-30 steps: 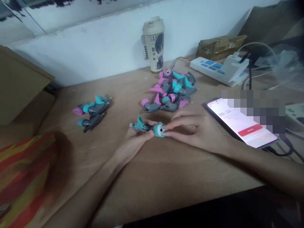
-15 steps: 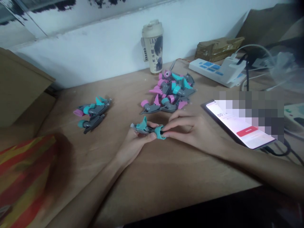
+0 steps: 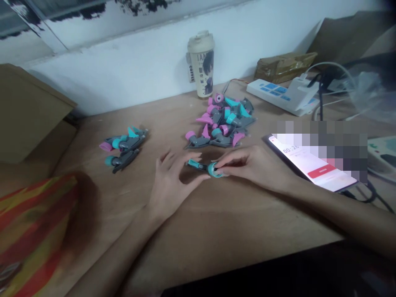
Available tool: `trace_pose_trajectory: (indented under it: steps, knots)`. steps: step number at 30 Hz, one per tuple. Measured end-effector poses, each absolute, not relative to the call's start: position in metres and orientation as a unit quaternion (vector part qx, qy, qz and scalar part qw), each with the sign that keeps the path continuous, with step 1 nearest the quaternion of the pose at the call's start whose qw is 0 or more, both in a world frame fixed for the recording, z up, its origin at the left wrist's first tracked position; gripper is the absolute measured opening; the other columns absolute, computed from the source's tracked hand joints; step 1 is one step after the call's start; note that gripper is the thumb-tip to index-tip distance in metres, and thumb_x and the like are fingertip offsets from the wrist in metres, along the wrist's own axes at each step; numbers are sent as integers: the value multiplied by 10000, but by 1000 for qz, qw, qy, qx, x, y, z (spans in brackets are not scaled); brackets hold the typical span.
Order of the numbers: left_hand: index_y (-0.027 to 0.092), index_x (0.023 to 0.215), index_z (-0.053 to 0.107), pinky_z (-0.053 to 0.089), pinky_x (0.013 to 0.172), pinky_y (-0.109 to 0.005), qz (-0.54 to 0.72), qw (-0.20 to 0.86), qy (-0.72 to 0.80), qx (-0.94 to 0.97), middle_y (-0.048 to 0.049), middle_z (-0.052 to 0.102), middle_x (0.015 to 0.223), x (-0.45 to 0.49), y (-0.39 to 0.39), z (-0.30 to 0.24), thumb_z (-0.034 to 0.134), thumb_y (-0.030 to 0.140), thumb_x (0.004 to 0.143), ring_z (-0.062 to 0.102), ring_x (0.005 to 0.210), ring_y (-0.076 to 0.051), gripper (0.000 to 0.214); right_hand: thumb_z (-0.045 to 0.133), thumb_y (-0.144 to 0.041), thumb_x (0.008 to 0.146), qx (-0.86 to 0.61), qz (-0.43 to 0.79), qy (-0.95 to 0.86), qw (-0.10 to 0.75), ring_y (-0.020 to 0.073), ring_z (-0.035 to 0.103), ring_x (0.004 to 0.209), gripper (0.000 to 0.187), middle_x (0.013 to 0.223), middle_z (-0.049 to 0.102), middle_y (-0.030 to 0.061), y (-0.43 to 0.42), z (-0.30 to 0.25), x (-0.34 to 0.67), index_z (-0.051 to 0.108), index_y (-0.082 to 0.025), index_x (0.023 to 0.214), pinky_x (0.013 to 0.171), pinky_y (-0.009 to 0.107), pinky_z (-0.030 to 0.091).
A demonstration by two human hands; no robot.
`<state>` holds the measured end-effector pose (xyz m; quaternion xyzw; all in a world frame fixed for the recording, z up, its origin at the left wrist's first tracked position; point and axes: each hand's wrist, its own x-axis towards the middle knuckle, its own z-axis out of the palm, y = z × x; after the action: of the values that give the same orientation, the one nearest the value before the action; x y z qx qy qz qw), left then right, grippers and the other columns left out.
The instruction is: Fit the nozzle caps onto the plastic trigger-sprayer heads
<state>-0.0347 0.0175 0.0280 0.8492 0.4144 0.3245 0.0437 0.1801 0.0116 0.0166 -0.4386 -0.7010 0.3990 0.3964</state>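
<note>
Between my hands, above the table, is a trigger sprayer head (image 3: 202, 166) with a grey body, a teal trigger and a teal screw collar. My right hand (image 3: 244, 165) pinches it at the collar, thumb and fingers closed on the rim. Around the other end curves my left hand (image 3: 171, 177), in a wide, loose hold. Its thumb tip lies by the collar and its fingertips by the trigger end. Beyond my hands lies a pile of similar sprayer heads (image 3: 221, 119) in grey, pink and teal. A smaller group of sprayer heads (image 3: 123, 146) rests to the left.
A lidded coffee cup (image 3: 201, 66) stands against the wall. At right are a power strip (image 3: 278, 95), a taped parcel (image 3: 283, 66), a lit phone (image 3: 306, 159) and cables. Cardboard (image 3: 31, 115) and a red-and-yellow striped bag (image 3: 40, 222) flank the left side.
My left hand has loosened and spread its fingers around the sprayer head. The head has turned and shifted slightly right, with my right hand still at its collar.
</note>
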Motion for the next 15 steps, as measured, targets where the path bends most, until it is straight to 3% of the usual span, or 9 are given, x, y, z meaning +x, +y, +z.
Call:
trace_pose_trajectory:
  steps: [3, 6, 15]
  knots:
    - [244, 995, 606, 475, 887, -354, 286, 112, 401, 863, 15, 692, 895, -33, 17, 28, 710, 325, 744, 638, 888, -173, 283, 668, -247, 758, -426, 345, -745, 380, 138, 687, 804, 100, 894, 734, -19, 10, 20, 179, 734, -237, 833, 738, 242, 557]
    - [227, 943, 652, 511, 788, -269, 300, 146, 388, 859, -6, 668, 946, -31, 16, 23, 678, 265, 780, 644, 853, -139, 169, 628, -198, 796, -407, 243, -798, 372, 139, 684, 830, 112, 908, 733, -13, 8, 21, 177, 730, -223, 835, 751, 239, 546]
    - [248, 982, 666, 504, 858, -308, 306, 166, 378, 858, 9, 706, 999, -33, 21, 19, 633, 255, 821, 648, 919, -158, 165, 538, -144, 859, -391, 70, -846, 356, 141, 664, 940, 195, 1037, 706, -1, 1, 14, 171, 694, -200, 962, 850, 247, 530]
